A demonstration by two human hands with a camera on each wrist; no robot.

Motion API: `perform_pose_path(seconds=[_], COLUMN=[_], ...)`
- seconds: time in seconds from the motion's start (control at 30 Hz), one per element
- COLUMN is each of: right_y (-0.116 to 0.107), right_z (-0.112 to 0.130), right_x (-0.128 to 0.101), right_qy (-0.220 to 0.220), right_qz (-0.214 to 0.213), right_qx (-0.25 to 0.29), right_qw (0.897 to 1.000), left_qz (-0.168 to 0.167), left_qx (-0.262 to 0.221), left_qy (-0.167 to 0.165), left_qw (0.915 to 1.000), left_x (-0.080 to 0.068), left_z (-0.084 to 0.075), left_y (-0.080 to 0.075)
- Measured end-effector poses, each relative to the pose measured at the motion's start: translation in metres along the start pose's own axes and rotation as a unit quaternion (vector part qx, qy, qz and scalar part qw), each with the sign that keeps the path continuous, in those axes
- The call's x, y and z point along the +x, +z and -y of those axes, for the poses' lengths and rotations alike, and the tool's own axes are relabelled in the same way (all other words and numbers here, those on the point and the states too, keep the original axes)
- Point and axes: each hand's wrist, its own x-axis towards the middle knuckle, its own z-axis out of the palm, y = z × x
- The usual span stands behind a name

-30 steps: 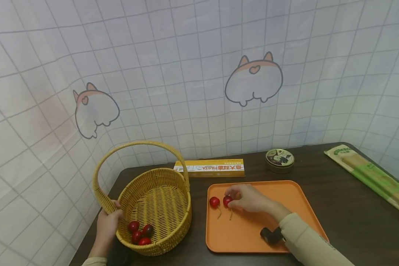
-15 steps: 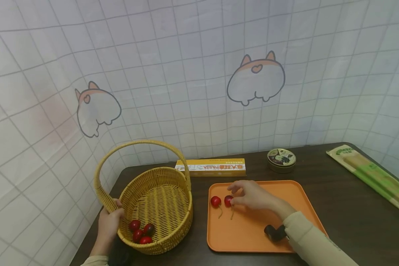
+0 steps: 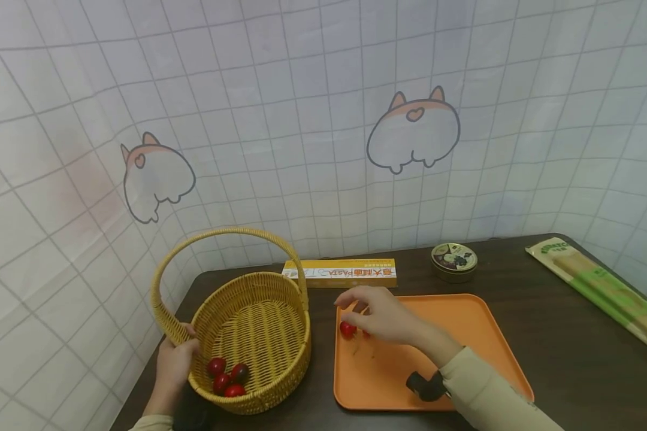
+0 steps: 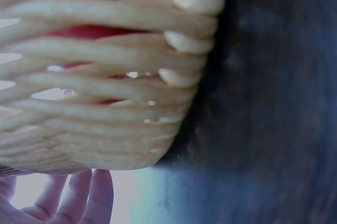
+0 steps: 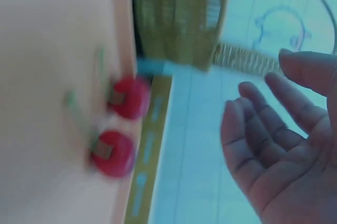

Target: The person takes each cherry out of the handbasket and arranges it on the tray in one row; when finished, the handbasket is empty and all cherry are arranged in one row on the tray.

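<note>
My left hand point(image 3: 175, 361) holds the yellow wicker basket point(image 3: 302, 359) at its left side, where the arched handle meets the rim. Several red cherries point(image 3: 221, 382) lie inside at the near left. In the left wrist view, curled fingers point(image 4: 97, 197) show beyond the woven wall point(image 4: 100, 97). My right hand point(image 3: 383, 314) hovers over the left part of the orange tray point(image 3: 377, 383), fingers loosely bent. Under it are two cherries with stems; one red cherry point(image 3: 347, 329) shows, the other is mostly covered. The right wrist view has both, the upper cherry point(image 5: 129, 97) and lower cherry point(image 5: 114, 153), apart from the fingers.
Behind the tray lie a yellow pasta box point(image 3: 350, 273) and a round tin point(image 3: 454, 262). A green-and-cream packet point(image 3: 598, 293) lies at the right of the dark table point(image 3: 566, 371). A gridded curtain point(image 3: 302, 149) stands behind.
My right hand has come away from the right-hand cherry and shifted left over both cherries, which stay on the tray. My left hand and the basket stay put.
</note>
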Motion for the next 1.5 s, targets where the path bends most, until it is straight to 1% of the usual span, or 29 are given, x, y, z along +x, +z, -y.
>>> perform_pose_path(seconds=[0.1,0.2,0.27,0.3,0.37,0.43,0.53,0.67,0.73,0.87,0.97,1.07,1.2,1.27,1.37,1.5], right_y=[0.015,0.032,0.044,0.049,0.060,0.070,0.082,0.094,0.097,0.102,0.107,0.115,0.120,0.121,0.121,0.120], right_z=[0.017,0.032,0.040,0.043,0.048,0.051,0.052,0.051,0.050,0.052,0.056,0.061,0.066,0.068,0.068,0.067], right_x=[0.009,0.018,0.025,0.029,0.036,0.043,0.049,0.054,0.058,0.065,0.069,0.072,0.076,0.078,0.079,0.082], right_qy=[-0.034,-0.081,-0.107,-0.115,-0.122,-0.127,-0.120,-0.099,-0.090,-0.073,-0.059,-0.045,-0.015,0.003,0.023,0.016], right_qz=[-0.006,0.010,0.040,0.057,0.089,0.112,0.128,0.126,0.123,0.131,0.159,0.185,0.201,0.211,0.233,0.268], right_qx=[0.036,0.077,0.092,0.091,0.081,0.063,0.048,0.042,0.029,-0.031,-0.096,-0.166,-0.228,-0.237,-0.235,-0.212], right_qw=[0.999,0.994,0.989,0.987,0.985,0.984,0.983,0.986,0.988,0.988,0.981,0.967,0.953,0.948,0.943,0.940], left_qz=[0.003,0.005,0.003,0.001,-0.003,-0.002,0.001,-0.001,-0.001,0.001,-0.002,-0.005,-0.002,-0.001,0.003,0.006], left_qx=[-0.003,-0.006,-0.005,-0.006,-0.002,0.002,0.003,-0.001,-0.005,-0.002,0.005,0.011,0.012,0.010,0.009,0.006], left_qy=[0.001,0.002,0.004,0.004,0.005,0.005,0.000,-0.001,-0.001,0.003,0.001,-0.004,-0.007,-0.006,-0.005,-0.007], left_qw=[1.0000,1.0000,1.0000,1.0000,1.0000,1.0000,1.0000,1.0000,1.0000,1.0000,1.0000,0.9999,0.9999,0.9999,0.9999,0.9999], left_x=[0.000,0.001,0.000,0.001,0.000,0.000,-0.001,-0.002,-0.001,0.000,0.000,0.000,-0.001,-0.001,0.000,0.001], left_z=[0.000,-0.001,-0.001,-0.002,-0.001,-0.001,-0.001,-0.001,-0.001,-0.001,-0.001,0.000,0.000,0.000,0.000,0.001], left_y=[0.000,0.001,0.001,0.001,0.001,0.001,0.001,0.001,0.001,0.001,0.001,0.001,-0.001,-0.001,-0.001,-0.001])
